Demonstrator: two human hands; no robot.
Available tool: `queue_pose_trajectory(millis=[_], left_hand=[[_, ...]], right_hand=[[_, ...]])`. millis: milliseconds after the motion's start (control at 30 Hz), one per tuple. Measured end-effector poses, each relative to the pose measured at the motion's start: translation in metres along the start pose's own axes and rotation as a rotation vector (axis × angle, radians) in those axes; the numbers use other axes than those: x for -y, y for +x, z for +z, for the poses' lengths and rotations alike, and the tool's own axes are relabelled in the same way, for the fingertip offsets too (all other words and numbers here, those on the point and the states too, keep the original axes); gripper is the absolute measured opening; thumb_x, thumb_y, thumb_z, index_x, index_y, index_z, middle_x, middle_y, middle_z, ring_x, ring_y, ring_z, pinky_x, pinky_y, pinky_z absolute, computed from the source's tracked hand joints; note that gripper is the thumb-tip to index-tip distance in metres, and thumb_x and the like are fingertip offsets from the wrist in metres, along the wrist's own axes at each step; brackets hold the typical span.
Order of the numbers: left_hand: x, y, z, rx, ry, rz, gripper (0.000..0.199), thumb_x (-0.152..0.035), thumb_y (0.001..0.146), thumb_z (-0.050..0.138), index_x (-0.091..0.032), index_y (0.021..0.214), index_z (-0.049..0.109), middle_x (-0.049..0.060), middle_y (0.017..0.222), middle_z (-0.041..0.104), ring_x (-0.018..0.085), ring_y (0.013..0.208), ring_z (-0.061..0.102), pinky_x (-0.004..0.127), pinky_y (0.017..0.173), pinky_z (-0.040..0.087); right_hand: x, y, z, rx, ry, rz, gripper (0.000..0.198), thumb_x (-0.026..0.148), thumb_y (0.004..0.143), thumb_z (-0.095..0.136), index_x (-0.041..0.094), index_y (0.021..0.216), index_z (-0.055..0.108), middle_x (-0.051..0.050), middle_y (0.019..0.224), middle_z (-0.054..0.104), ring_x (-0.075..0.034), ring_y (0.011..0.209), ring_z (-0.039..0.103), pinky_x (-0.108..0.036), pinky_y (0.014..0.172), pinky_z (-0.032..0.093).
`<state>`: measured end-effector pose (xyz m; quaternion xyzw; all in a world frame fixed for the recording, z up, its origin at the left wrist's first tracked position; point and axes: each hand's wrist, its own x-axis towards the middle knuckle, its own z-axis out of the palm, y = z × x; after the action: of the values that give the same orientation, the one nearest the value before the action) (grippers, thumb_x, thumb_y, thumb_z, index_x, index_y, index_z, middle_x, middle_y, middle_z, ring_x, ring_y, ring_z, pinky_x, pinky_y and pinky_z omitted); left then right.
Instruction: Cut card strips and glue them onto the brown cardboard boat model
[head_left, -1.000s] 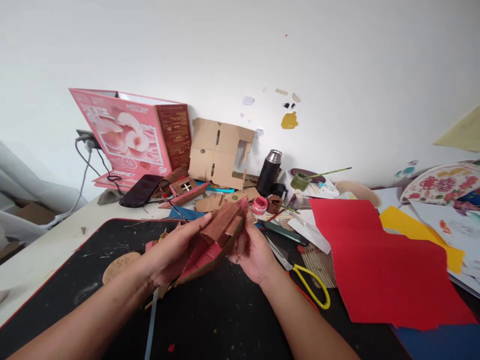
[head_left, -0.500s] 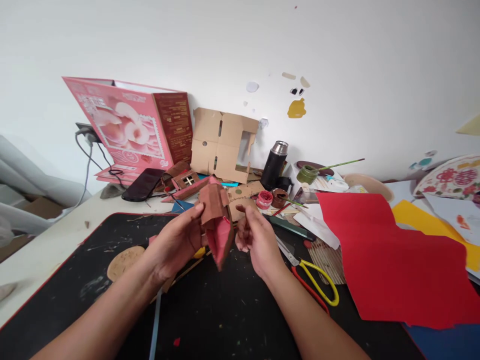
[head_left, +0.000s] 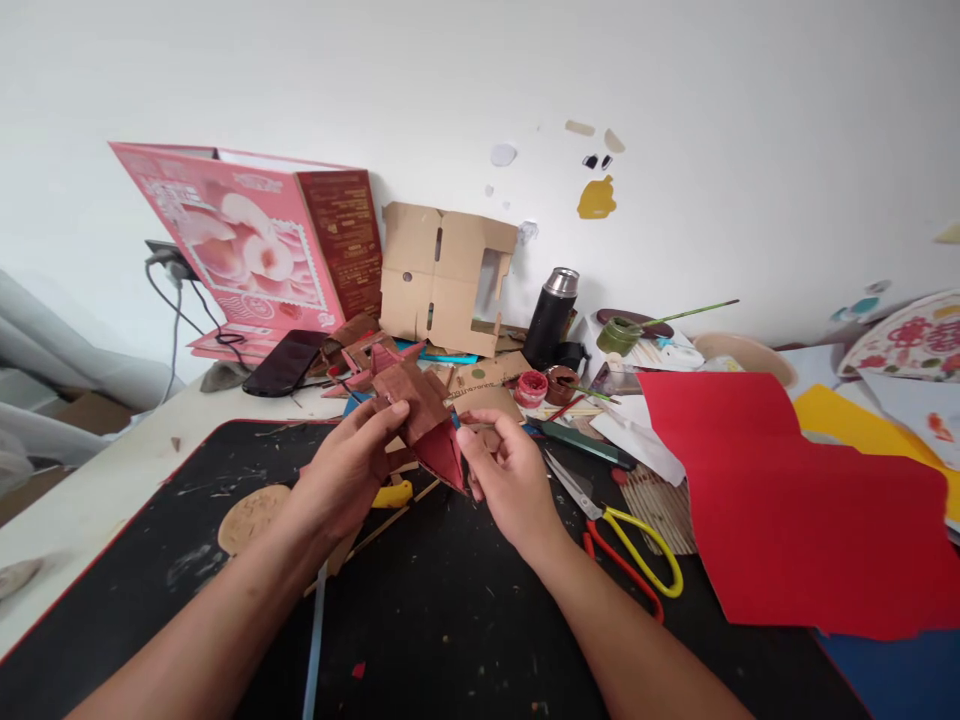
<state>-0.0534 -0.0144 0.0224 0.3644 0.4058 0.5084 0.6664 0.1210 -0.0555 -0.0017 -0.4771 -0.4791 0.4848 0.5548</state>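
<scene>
Above the black mat, my left hand (head_left: 352,455) grips a small cardboard model house (head_left: 411,400) with a brown roof piece and pink-red walls. Its thumb lies on the brown roof, and the other fingers are mostly hidden behind. My right hand (head_left: 510,470) closes on the model's right edge, thumb and fingers pinched together there. A small blue bit shows beside the right fingertips; I cannot tell what it is. Beneath the model lies a yellow-handled tool (head_left: 393,494), partly covered.
Scissors (head_left: 600,515) with yellow and red handles lie right of my right hand. Red paper (head_left: 810,510) covers the right side. Paint jars (head_left: 531,388), a black thermos (head_left: 551,318), a cardboard sheet (head_left: 450,270) and a pink box (head_left: 247,240) stand behind. A phone (head_left: 286,363) lies left.
My right hand has moved left and taken hold of the model's edge. The model has tilted, its lower tip swinging to the right, while my left hand keeps its grip.
</scene>
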Motion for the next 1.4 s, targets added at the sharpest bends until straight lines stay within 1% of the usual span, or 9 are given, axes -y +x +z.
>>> queue_pose_trajectory(millis=[100, 233, 400, 567, 633, 800, 1033, 1200, 1400], left_hand=[[0.0013, -0.0019, 0.0019, -0.021, 0.059, 0.018, 0.045, -0.044, 0.074, 0.094, -0.019, 0.108, 0.077, 0.008, 0.108, 0.081, 0.025, 0.094, 0.075, 0.030, 0.071, 0.062], [0.0025, -0.0045, 0.0054, -0.014, 0.136, 0.033, 0.052, -0.044, 0.073, 0.094, -0.019, 0.114, 0.074, 0.009, 0.115, 0.080, 0.027, 0.102, 0.075, 0.033, 0.077, 0.063], [0.0050, -0.0049, 0.0074, -0.016, 0.184, 0.056, 0.050, -0.045, 0.073, 0.093, -0.021, 0.113, 0.075, 0.006, 0.108, 0.081, 0.029, 0.101, 0.076, 0.030, 0.073, 0.061], [0.0077, -0.0032, 0.0074, 0.000, 0.178, 0.040, 0.037, -0.043, 0.075, 0.091, -0.020, 0.101, 0.076, 0.004, 0.096, 0.079, 0.024, 0.088, 0.074, 0.024, 0.059, 0.055], [0.0086, -0.0024, 0.0071, 0.003, 0.171, 0.036, 0.036, -0.042, 0.076, 0.090, -0.020, 0.101, 0.076, 0.004, 0.092, 0.079, 0.022, 0.081, 0.072, 0.023, 0.056, 0.052], [0.0096, -0.0014, 0.0064, -0.026, 0.159, 0.012, 0.042, -0.041, 0.073, 0.093, -0.018, 0.105, 0.078, 0.006, 0.096, 0.080, 0.021, 0.077, 0.071, 0.028, 0.063, 0.060], [0.0082, -0.0024, 0.0079, -0.013, 0.166, -0.003, 0.044, -0.043, 0.074, 0.092, -0.019, 0.107, 0.077, 0.004, 0.097, 0.081, 0.020, 0.077, 0.073, 0.028, 0.063, 0.059], [0.0087, -0.0034, 0.0087, -0.031, 0.189, 0.000, 0.037, -0.041, 0.076, 0.090, -0.020, 0.104, 0.077, 0.004, 0.091, 0.080, 0.024, 0.081, 0.075, 0.028, 0.063, 0.059], [0.0101, -0.0042, 0.0066, -0.025, 0.168, 0.007, 0.039, -0.041, 0.074, 0.092, -0.021, 0.105, 0.080, 0.005, 0.099, 0.081, 0.023, 0.085, 0.075, 0.026, 0.065, 0.062]], right_hand=[[-0.0036, -0.0003, 0.0005, 0.011, -0.117, -0.022, 0.032, 0.049, 0.097, 0.070, 0.022, 0.112, 0.065, 0.007, 0.062, 0.054, -0.014, 0.052, 0.050, -0.026, 0.051, 0.038], [-0.0053, -0.0001, 0.0015, 0.001, -0.249, -0.015, 0.023, 0.040, 0.097, 0.068, 0.024, 0.112, 0.064, 0.006, 0.066, 0.060, -0.017, 0.060, 0.057, -0.028, 0.057, 0.040], [0.0004, 0.0006, 0.0014, -0.006, -0.357, -0.016, 0.013, 0.034, 0.095, 0.069, 0.025, 0.100, 0.061, 0.007, 0.063, 0.059, -0.018, 0.061, 0.058, -0.029, 0.060, 0.037], [0.0020, 0.0009, 0.0016, -0.018, -0.374, -0.005, 0.014, 0.034, 0.094, 0.070, 0.026, 0.098, 0.060, 0.006, 0.067, 0.062, -0.018, 0.063, 0.060, -0.029, 0.061, 0.037], [0.0012, 0.0010, 0.0018, -0.021, -0.377, 0.004, 0.014, 0.034, 0.093, 0.069, 0.025, 0.097, 0.059, 0.006, 0.068, 0.063, -0.018, 0.063, 0.060, -0.030, 0.062, 0.038], [-0.0004, 0.0014, 0.0012, -0.028, -0.386, 0.014, 0.014, 0.032, 0.093, 0.069, 0.026, 0.098, 0.058, 0.005, 0.069, 0.065, -0.019, 0.066, 0.063, -0.030, 0.062, 0.039], [0.0000, 0.0005, 0.0016, -0.029, -0.383, 0.008, 0.014, 0.033, 0.094, 0.069, 0.027, 0.098, 0.058, 0.003, 0.073, 0.067, -0.020, 0.069, 0.065, -0.030, 0.062, 0.040], [0.0017, 0.0003, 0.0016, -0.022, -0.385, 0.016, 0.021, 0.040, 0.093, 0.074, 0.027, 0.097, 0.058, 0.002, 0.075, 0.068, -0.021, 0.071, 0.066, -0.031, 0.062, 0.041], [-0.0011, 0.0016, 0.0016, -0.037, -0.404, 0.014, 0.017, 0.034, 0.094, 0.072, 0.026, 0.098, 0.058, 0.002, 0.079, 0.070, -0.021, 0.073, 0.068, -0.030, 0.062, 0.042]])
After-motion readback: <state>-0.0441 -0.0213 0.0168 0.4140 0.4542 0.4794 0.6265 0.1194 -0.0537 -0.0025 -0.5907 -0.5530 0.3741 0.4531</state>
